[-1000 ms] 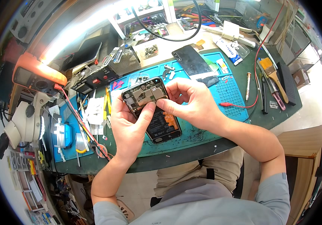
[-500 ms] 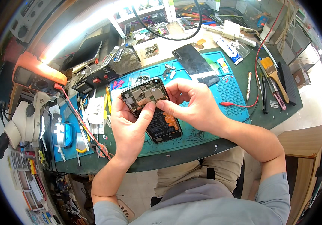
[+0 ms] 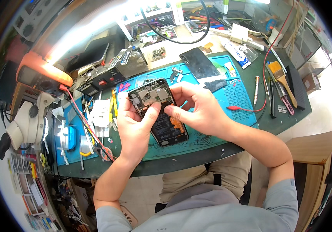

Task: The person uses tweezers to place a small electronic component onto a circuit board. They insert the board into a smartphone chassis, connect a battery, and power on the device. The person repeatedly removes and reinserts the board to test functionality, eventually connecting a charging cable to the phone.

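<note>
An opened smartphone is held tilted above the blue work mat, with its circuit board at the top and a black battery below. My left hand grips the phone along its left side, its thumb lying over the lower edge of the board. At the phone's right edge is my right hand; its fingers curl by the frame and its thumb bends in near the board and the orange flex cable. Whether the right fingertips pinch any small part cannot be made out.
Beyond the phone lies a dark back cover. An orange multimeter stands at the left with its leads trailing over the bench. To the right are a screwdriver, a brush and a red probe. A microscope stands far left.
My right thumb has drawn slightly back from my left thumb and the board. The phone stays in my left hand, and the whole view has shifted a little.
</note>
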### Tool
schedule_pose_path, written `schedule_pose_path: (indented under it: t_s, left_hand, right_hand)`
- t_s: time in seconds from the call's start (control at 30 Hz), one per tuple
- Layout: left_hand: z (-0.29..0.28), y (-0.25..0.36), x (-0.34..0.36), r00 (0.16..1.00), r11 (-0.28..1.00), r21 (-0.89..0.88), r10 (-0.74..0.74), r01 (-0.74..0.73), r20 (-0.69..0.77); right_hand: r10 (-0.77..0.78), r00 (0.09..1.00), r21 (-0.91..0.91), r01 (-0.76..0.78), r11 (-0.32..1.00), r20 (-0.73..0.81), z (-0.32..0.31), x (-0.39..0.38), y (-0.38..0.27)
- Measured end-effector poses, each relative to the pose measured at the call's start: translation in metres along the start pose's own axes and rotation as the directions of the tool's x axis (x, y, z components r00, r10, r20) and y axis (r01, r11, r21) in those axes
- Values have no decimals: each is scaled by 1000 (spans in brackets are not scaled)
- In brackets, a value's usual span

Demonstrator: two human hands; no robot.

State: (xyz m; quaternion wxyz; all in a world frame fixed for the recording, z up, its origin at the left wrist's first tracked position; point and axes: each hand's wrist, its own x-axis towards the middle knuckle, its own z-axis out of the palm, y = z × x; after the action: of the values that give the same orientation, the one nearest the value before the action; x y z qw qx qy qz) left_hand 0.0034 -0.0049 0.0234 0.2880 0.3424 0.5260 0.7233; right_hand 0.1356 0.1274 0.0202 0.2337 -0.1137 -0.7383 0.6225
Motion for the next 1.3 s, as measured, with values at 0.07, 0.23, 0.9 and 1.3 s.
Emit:
schedule_pose_path:
  t_s: [0.07, 0.23, 0.9, 1.3]
  left_hand:
    - [-2, -1, 0, 999, 999, 2, 37, -37, -6]
    - [-4, 0, 2, 998, 997, -63, -53, 53, 16]
    - [-29, 1, 12, 375, 25, 445, 583, -895, 721]
    - [-26, 6, 6, 410, 116, 421, 558, -900, 722]
  right_hand:
    - [26, 999, -19, -25, 1000, 42, 3, -1, -2]
    - [81, 997, 100, -79, 992, -13, 1, -1, 6]
    - [252, 940, 188, -296, 937, 229, -40, -3, 2]
    - [286, 890, 46, -322, 946, 355, -45, -1, 0]
